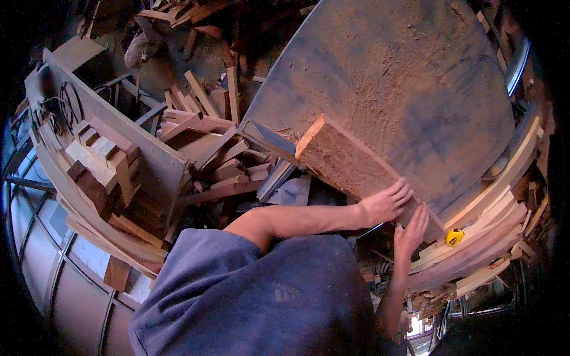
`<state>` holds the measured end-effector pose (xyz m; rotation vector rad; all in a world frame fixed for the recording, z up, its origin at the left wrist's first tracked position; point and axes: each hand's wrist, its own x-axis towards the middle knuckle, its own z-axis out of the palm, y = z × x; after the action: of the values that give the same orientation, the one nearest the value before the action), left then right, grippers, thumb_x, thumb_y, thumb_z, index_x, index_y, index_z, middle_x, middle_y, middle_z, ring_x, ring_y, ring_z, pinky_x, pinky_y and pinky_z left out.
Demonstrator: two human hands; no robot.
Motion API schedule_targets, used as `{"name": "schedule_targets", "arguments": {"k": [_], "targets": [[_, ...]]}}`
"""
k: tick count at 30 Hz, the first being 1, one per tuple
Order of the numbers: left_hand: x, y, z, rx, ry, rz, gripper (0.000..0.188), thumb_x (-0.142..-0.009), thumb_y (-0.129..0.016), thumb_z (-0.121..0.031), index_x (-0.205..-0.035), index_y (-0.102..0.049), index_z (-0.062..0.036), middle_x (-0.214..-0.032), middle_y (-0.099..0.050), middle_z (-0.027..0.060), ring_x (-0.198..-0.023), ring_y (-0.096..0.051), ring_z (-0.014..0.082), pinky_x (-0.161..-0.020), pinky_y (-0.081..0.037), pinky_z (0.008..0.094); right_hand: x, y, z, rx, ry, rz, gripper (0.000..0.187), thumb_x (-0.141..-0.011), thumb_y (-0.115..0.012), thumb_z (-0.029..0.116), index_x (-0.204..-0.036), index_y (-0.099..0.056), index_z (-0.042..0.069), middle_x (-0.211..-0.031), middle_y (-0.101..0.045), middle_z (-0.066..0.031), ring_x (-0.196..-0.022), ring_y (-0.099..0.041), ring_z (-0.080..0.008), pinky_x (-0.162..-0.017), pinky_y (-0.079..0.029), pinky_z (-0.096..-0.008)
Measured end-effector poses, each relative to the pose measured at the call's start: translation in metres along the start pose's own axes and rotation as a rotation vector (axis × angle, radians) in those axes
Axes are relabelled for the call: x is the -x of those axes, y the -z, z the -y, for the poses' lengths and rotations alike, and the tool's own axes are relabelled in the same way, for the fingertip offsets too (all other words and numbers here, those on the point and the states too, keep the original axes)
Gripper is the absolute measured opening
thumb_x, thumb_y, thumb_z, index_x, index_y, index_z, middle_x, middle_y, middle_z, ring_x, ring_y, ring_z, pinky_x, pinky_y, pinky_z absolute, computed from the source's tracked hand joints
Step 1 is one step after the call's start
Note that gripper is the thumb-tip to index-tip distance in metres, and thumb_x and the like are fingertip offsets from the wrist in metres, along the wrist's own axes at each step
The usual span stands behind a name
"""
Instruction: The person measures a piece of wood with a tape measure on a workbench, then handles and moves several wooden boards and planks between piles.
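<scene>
A thick rough-sawn wooden plank [350, 157] slants across the near edge of a grey, sawdust-covered table [404, 71]. Its orange end points up and left. My left hand [387, 202] grips the plank toward its right end, fingers curled over the upper edge. Close beside it, my right hand [411, 230] holds the plank with its fingers laid up the face; the thumb is partly hidden. A yellow tape measure [455, 238] lies just past the plank's right end, near my right hand.
Long boards [475, 237] are stacked to the right. On the left, wood blocks [98, 157] sit beside an upright panel [119, 110]. A heap of offcuts [231, 169] fills the space left of the table. Windows [77, 279] line the lower left.
</scene>
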<state>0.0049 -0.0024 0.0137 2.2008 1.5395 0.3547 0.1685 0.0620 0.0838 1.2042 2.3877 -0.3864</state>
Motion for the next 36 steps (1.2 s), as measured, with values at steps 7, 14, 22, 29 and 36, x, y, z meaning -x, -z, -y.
{"name": "schedule_targets", "arguments": {"k": [7, 14, 22, 29, 36], "targets": [[0.004, -0.001, 0.005, 0.032, 0.019, -0.04, 0.038, -0.087, -0.051, -0.03, -0.118, -0.064, -0.0127, -0.141, -0.046, 0.0155, -0.134, -0.037, 0.0359, -0.115, -0.02, 0.0555, 0.001, -0.004, -0.004, 0.062, 0.026, 0.042, 0.089, -0.065, -0.075, 0.002, -0.143, -0.033, -0.002, -0.15, -0.033, -0.0186, -0.136, -0.032, -0.0399, -0.112, -0.032, -0.0467], [0.006, -0.008, 0.004, 0.056, -0.021, -0.069, 0.037, -0.086, -0.051, -0.031, -0.116, -0.064, -0.0131, -0.14, -0.046, 0.019, -0.133, -0.038, 0.0378, -0.114, -0.021, 0.0564, 0.005, -0.004, 0.003, 0.052, 0.032, -0.003, 0.075, -0.072, -0.068, 0.001, -0.141, -0.038, -0.002, -0.146, -0.039, -0.0194, -0.133, -0.038, -0.0392, -0.112, -0.033, -0.0447], [0.002, -0.005, 0.012, 0.031, 0.069, 0.079, 0.059, -0.077, -0.065, -0.032, -0.132, -0.053, -0.0146, -0.141, -0.038, 0.0207, -0.134, -0.03, 0.0415, -0.113, -0.017, 0.0601, -0.001, -0.035, -0.022, -0.001, 0.061, -0.255, 0.061, -0.077, -0.059, 0.001, -0.136, -0.045, -0.001, -0.148, -0.037, -0.0178, -0.136, -0.036, -0.0358, -0.109, -0.035, -0.0472], [0.006, -0.006, 0.023, -0.252, -0.144, -0.179, 0.062, -0.071, -0.071, -0.043, -0.12, -0.055, -0.0073, -0.128, -0.044, 0.0221, -0.12, -0.041, 0.0414, -0.103, -0.029, 0.0597, 0.014, -0.066, -0.038, 0.074, -0.01, -0.371, 0.064, -0.083, -0.062, 0.011, -0.141, -0.038, 0.001, -0.15, -0.033, -0.02, -0.138, -0.032, -0.0356, -0.111, -0.031, -0.0485], [-0.006, 0.006, 0.008, -0.374, -0.217, -0.231, 0.055, -0.072, -0.073, -0.042, -0.111, -0.057, -0.0074, -0.124, -0.046, 0.0203, -0.114, -0.045, 0.0397, -0.097, -0.036, 0.0533, 0.01, -0.076, -0.036, 0.031, -0.047, -0.629, 0.05, -0.088, -0.054, 0.021, -0.134, -0.049, 0.003, -0.14, -0.046, -0.0159, -0.13, -0.04, -0.0338, -0.103, -0.038, -0.0523]]}}
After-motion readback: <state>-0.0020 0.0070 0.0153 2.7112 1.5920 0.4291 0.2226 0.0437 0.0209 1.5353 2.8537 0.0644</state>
